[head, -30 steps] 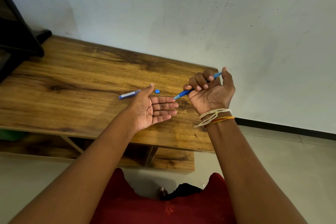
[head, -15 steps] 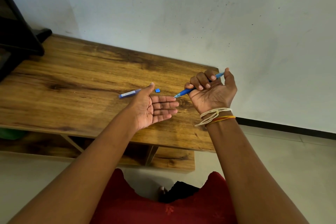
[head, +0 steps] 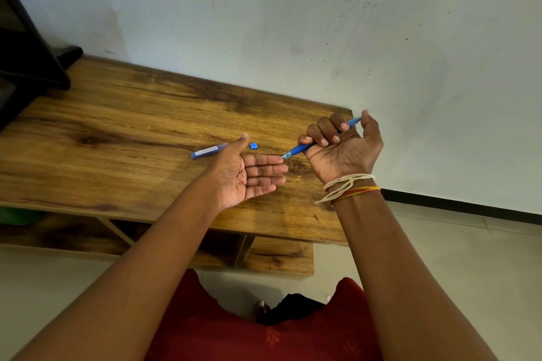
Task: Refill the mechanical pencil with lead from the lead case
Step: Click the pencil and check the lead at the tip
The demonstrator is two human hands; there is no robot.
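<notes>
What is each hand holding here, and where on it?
Right hand fists the blue mechanical pencil around its mid-barrel, tip toward the left hand, which is open, palm up, holding nothing.

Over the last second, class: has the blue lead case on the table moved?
No. The lead case lies in the same spot on the wooden table, left of the small blue cap.
</notes>
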